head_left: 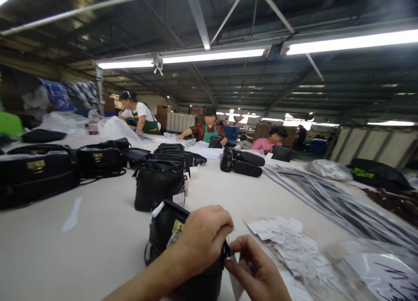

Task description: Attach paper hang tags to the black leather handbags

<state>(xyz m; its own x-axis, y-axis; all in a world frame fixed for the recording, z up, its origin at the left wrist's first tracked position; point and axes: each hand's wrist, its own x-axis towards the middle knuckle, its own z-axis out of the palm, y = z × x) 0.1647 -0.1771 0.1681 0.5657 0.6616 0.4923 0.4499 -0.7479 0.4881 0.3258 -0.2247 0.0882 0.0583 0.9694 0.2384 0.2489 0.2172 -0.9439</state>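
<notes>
A black handbag with a gold clasp stands on the table just in front of me. My left hand reaches across its top, thumb and fingers pinched at a thin tag string near the bag's right end. Close beside it, my right hand pinches at the same string by the bag's side fitting. Below the right fingers hangs a white tag, partly hidden by that hand. What exactly lies between the fingertips is too small to see fully.
Behind stand black bags in a row, some tagged. Larger black bags are at left. Loose white tags, a plastic bag and grey strips lie at right. Several co-workers sit or stand across the table.
</notes>
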